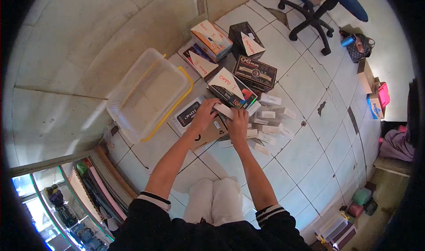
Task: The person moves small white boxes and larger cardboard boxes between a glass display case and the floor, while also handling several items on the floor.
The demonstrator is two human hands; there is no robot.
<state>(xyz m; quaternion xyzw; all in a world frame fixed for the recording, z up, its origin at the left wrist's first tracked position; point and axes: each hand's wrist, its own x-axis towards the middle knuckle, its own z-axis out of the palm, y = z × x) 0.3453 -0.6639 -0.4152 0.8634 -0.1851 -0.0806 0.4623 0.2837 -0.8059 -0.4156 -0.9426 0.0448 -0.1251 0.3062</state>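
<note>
Between my two hands is a small white box (pixel 224 110), slim and tilted, gripped from both ends. My left hand (pixel 205 114) has its fingers closed on one end, and my right hand (pixel 238 123) pinches the other. Under my hands lies a brown cardboard box (pixel 211 136), partly hidden by them. Beside my left hand is a flat white box with a dark panel (pixel 189 114). Several small white boxes (pixel 269 114) stand grouped right of my right hand. Just beyond my hands sits a dark box with a white labelled flap (pixel 226 83).
Farther off are a black patterned box (pixel 255 71), an orange-and-white box (pixel 211 39) and another black box (pixel 247 40). A clear plastic basket with yellow handles (pixel 150 91) leans at left. An office chair (pixel 313 20) stands far right. A glass display case (pixel 66 211) is near left.
</note>
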